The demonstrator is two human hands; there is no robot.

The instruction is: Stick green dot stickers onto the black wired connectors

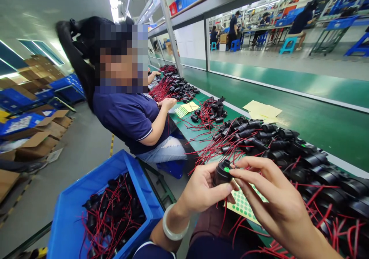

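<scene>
My left hand is closed around a black cylindrical part with a narrower neck, held above the bench edge. A red wire hangs below it. On its side sits a small round green sticker. The fingertips of my right hand are pinched together at that sticker, touching its edge. Beneath my hands lies a pale yellow sheet of green dot stickers, partly covered by my right hand. A heap of similar black parts with red wires lies just beyond on the bench.
A blue bin with more wired black parts stands at my left. A co-worker in a dark blue shirt sits beside the green bench, near another sticker sheet. Yellow paper lies farther back. A metal post supports the shelf.
</scene>
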